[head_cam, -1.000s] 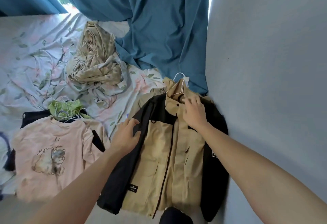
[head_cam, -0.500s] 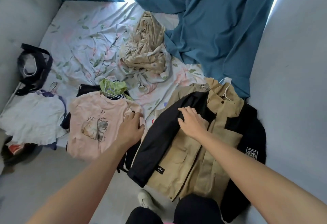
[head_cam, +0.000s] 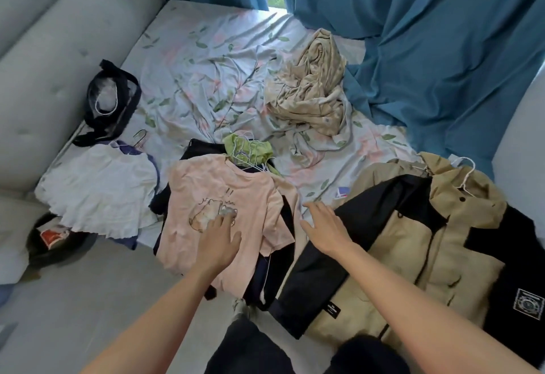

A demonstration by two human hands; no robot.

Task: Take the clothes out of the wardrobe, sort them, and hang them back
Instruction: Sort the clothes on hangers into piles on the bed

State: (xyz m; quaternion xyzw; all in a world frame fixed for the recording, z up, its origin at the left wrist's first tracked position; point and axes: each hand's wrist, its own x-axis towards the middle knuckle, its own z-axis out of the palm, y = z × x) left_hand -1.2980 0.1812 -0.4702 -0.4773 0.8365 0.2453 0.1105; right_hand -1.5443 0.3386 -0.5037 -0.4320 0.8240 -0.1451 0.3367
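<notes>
Nearest the person, the left hand [head_cam: 219, 241] lies flat on the pink tee [head_cam: 224, 214], fingers straight and pressing the print, gripping nothing; the right hand [head_cam: 324, 227] hovers or rests, fingers spread and relaxed, at the black sleeve of the tan jacket [head_cam: 407, 255] (contact there cannot be told for sure). The step looks like sorting: smoothing each pile on the bed [head_cam: 206, 58] before rehanging. To do it well, the person should likely flatten the tee from the chest outward, keep its hanger [head_cam: 250, 158] square in the neck, and avoid dragging the dark clothes under it. The jacket's white hanger [head_cam: 466, 179] already sits in the collar, so lifting by the hook would keep its shape. Further left lies a white top [head_cam: 100, 187]; beyond, a beige bundle [head_cam: 309, 93] still needs a hanger.
</notes>
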